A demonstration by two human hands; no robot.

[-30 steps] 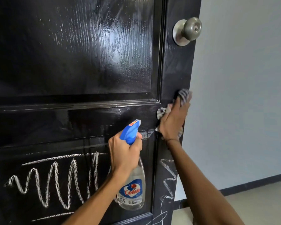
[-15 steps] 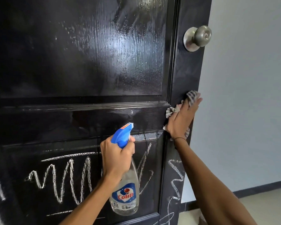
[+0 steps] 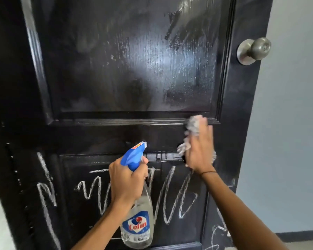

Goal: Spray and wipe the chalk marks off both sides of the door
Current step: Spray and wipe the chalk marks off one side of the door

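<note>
I'm pressing the cloth (image 3: pixel 192 127) flat under my right hand (image 3: pixel 199 150), left hand (image 3: pixel 126 179) gripping the spray bottle (image 3: pixel 137 230); chalk marks (image 3: pixel 170 193) below my grip are waiting for overlapping strokes.

cloth (image 3: pixel 192 126): motion-blurred, mostly under right hand (image 3: pixel 199 152) | door (image 3: pixel 116 60): cut off (top, bottom)

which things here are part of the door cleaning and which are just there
In the job:
door
chalk marks on the lower panel
spray bottle, gripped by the left hand
cloth, pressed to the door by the right hand

Just there:
door knob
wall
</note>
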